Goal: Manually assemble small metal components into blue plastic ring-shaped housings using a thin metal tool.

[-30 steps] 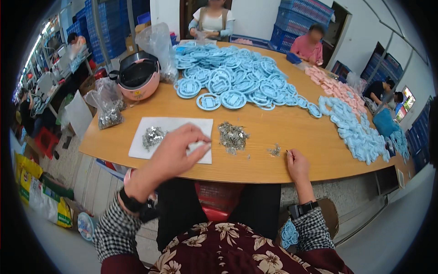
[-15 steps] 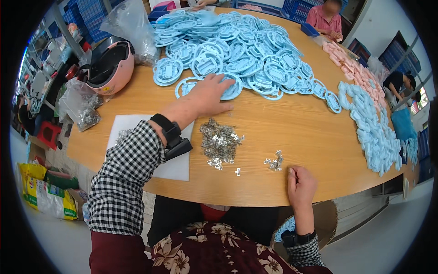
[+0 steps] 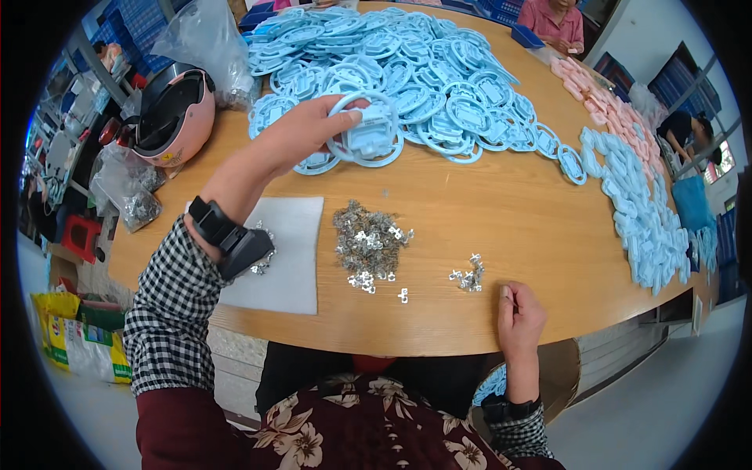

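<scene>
My left hand [image 3: 317,125] grips a light blue oval plastic part [image 3: 373,135] by its rim, thumb on the upper face, at the near edge of a big heap of similar blue parts [image 3: 439,86]. Near the table's front edge, my right hand [image 3: 521,317] rests with thumb and forefinger pressed together; whatever may be between them is too small to name. Just left of it lies a little cluster of silver metal clips [image 3: 470,274]. A larger pile of metal clips [image 3: 370,243] sits mid-table, nearer my left forearm.
A white foam sheet [image 3: 294,274] with some metal pieces lies beneath my left forearm. At the left are a pink helmet [image 3: 192,117] and plastic bags [image 3: 125,184]. Rows of blue pieces [image 3: 638,219] and pink pieces [image 3: 603,106] line the right edge. A person [image 3: 552,27] sits across.
My left hand has closed on one of the blue oval parts and raised it off the heap, shifting slightly left and away. My right hand has barely moved.
</scene>
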